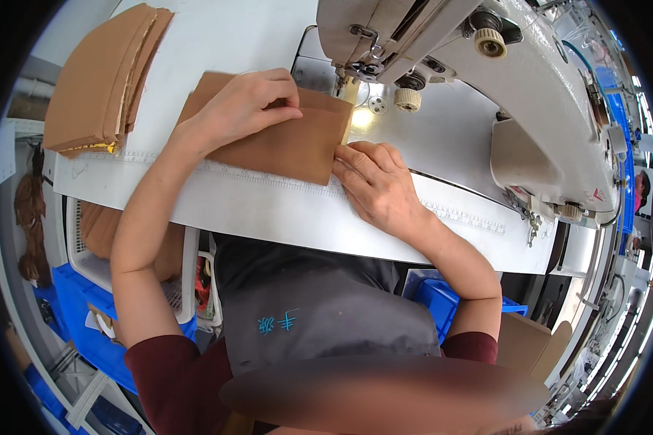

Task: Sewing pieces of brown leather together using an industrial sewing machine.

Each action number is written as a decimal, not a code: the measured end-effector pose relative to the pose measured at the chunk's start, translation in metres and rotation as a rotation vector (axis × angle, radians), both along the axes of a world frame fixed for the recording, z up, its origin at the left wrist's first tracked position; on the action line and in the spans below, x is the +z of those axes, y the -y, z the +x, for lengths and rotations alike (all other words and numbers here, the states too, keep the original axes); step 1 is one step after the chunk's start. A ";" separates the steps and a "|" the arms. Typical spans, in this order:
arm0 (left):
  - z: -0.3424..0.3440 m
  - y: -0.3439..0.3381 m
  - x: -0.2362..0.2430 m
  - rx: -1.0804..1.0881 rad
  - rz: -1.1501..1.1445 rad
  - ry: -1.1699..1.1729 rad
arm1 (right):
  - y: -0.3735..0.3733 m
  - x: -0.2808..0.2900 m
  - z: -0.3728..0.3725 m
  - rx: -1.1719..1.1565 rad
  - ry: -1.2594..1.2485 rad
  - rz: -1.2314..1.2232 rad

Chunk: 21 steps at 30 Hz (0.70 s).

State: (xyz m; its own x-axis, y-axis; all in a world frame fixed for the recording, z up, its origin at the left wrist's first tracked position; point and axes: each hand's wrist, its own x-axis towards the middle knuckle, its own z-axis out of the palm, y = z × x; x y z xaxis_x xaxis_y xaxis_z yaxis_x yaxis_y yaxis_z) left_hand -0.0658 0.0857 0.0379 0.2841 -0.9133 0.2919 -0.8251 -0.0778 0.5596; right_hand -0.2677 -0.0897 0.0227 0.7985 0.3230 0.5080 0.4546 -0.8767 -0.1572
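Right hand (377, 185): fingers clamped on right edge of brown panel (276, 148). Left hand (257, 101) atop, finger grip hard to tell. Bare worktop (189, 47) between panel and stack (98, 76).

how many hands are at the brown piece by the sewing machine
2: the left hand over the upper left part of the brown piece, and the right hand at its right edge; none seems hidden.

A white surface (221, 32) spreads before me. On my left it carries a brown stack (94, 80); toward the middle lies one brown panel (276, 148), apart from the stack. A ruler strip (461, 214) runs along the near edge, and the sewing machine (551, 94) stands on my right, over a shiny metal plate (446, 130).
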 end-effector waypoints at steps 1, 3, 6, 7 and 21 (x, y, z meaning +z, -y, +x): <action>0.000 -0.002 0.003 0.020 0.052 -0.076 | 0.000 0.000 0.000 -0.006 -0.010 0.002; -0.003 -0.006 0.006 0.037 0.106 -0.151 | 0.002 -0.002 -0.001 -0.014 -0.022 0.005; -0.009 -0.010 0.008 0.068 0.151 -0.077 | 0.003 -0.005 -0.001 -0.024 -0.034 0.002; -0.009 -0.009 0.008 0.078 0.129 -0.066 | 0.003 -0.005 -0.001 -0.013 -0.030 -0.005; 0.002 0.010 0.018 0.191 0.309 -0.190 | 0.009 -0.006 -0.001 -0.047 0.003 0.002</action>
State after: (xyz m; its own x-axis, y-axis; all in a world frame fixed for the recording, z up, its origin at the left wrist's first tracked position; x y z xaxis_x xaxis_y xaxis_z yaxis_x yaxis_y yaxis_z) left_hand -0.0641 0.0760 0.0554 0.4794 -0.8754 -0.0621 -0.6637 -0.4080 0.6269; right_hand -0.2689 -0.0987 0.0170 0.8115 0.2838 0.5108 0.4130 -0.8970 -0.1577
